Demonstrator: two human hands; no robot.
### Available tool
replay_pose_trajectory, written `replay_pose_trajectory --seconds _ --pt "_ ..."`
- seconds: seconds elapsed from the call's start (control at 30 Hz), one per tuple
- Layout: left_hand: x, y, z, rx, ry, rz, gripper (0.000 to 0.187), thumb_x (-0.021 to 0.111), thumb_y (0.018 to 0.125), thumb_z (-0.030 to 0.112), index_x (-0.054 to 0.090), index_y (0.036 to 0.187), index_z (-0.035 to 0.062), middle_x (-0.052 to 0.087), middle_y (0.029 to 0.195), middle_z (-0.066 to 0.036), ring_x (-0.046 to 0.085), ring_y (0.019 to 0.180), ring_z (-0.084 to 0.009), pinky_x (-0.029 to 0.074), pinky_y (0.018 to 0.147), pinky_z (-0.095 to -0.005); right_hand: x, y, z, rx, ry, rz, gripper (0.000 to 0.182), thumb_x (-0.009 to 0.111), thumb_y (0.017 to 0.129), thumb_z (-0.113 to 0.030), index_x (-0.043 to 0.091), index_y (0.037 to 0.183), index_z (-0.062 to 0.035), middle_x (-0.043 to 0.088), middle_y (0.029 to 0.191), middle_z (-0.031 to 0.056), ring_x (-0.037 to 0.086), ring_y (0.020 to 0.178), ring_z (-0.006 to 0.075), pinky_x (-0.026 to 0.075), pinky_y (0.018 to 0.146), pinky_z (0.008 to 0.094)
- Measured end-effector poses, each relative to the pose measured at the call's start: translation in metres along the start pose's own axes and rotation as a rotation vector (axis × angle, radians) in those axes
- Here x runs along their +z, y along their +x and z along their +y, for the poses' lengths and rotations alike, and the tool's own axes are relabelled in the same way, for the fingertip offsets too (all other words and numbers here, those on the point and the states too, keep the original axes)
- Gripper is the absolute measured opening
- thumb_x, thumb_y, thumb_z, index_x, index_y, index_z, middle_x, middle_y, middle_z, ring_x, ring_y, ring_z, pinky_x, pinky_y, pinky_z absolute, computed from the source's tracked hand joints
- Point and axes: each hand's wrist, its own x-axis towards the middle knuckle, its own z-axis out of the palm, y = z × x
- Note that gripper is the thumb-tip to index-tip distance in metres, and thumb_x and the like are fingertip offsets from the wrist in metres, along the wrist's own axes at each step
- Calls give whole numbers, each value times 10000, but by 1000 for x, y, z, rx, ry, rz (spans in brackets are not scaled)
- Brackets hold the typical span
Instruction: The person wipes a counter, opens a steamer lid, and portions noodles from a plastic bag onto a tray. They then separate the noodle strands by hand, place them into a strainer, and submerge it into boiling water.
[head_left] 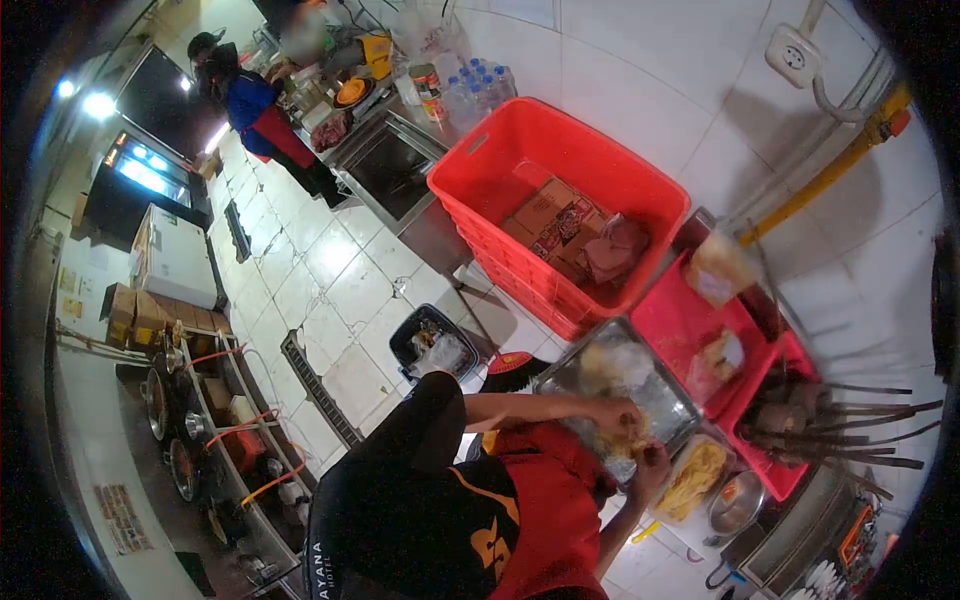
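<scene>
My left hand is over a metal tray, its fingers closed in a pinch at some yellowish food. Close beside it, my right hand is also closed, fingertips near the same food. What exactly lies between the fingers of either hand is too small to tell. A clear plastic bag with pale food rests in the far part of the tray. Against the near side of the tray stands a clear container of yellow strips, with a metal bowl next to it.
Past the tray, stacked red crates hold cardboard and a pinkish bundle. A red tub contains plastic bags, with dark rods beyond it. A lined bin sits on the floor. Another person stands at a far counter.
</scene>
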Motion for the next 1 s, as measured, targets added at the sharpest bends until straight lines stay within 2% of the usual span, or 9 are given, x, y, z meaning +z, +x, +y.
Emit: replay_pose_trajectory --seconds 0.13,0.23,0.3,0.4,0.6,0.67,0.8,0.87,1.0 --pt "2 -4 -10 17 173 163 247 656 763 118 687 997 46 700 859 -80 643 809 -150 509 719 -333 -10 -3 13 29 -43 -67 193 749 787 -54 623 930 -26 589 807 3 535 723 107 469 652 262" --pt "-7 1 1 -96 -210 17 285 664 730 119 680 1003 42 692 848 -97 640 789 -164 504 709 -334 -13 -5 23 4 -184 -93 199 753 778 -28 621 927 -26 576 809 -3 520 723 101 464 655 253" --pt "-5 1 -1 -35 -143 -23 306 659 728 128 670 1019 30 686 841 -94 623 768 -150 496 701 -329 -5 -7 12 -36 -236 -119 203 755 775 -19 620 926 -25 566 805 -8 506 718 97 457 648 246" --pt "-3 -2 0 -33 31 -45 303 661 727 127 665 1011 23 674 829 -75 599 761 -118 490 689 -328 5 -9 -3 107 228 -6 205 747 781 -8 615 937 -26 559 825 -13 491 735 92 442 653 240" --pt "-2 0 -9 -1 -70 45 283 679 726 138 674 989 32 678 825 -75 606 750 -121 488 662 -323 -10 -6 0 129 -233 -88 241 754 782 -46 614 978 -32 577 885 -5 526 812 97 459 717 251" --pt "-6 0 -2 -19 -20 19 266 685 739 142 679 982 33 680 817 -72 603 750 -109 487 662 -317 -3 -9 -7 151 224 -62 254 759 776 -60 615 983 -26 579 855 2 531 778 108 468 704 267" --pt "-6 -1 1 -19 -98 20 238 688 753 131 692 973 43 691 823 -62 608 758 -100 492 674 -311 -8 -8 14 48 115 62 247 734 771 -28 614 987 -18 595 860 20 549 787 126 479 720 277" --pt "-7 0 5 -32 -87 28 238 694 749 122 698 976 51 698 838 -56 615 766 -103 496 681 -307 -13 -3 11 100 -182 -109 252 705 765 1 608 997 -11 615 868 40 584 814 156 499 758 294" --pt "-5 -3 10 -66 20 29 234 709 745 121 705 971 57 703 844 -48 623 773 -103 499 679 -295 6 -13 -28 113 147 -11 169 646 802 -31 616 968 -17 590 898 16 548 849 112 458 743 257"
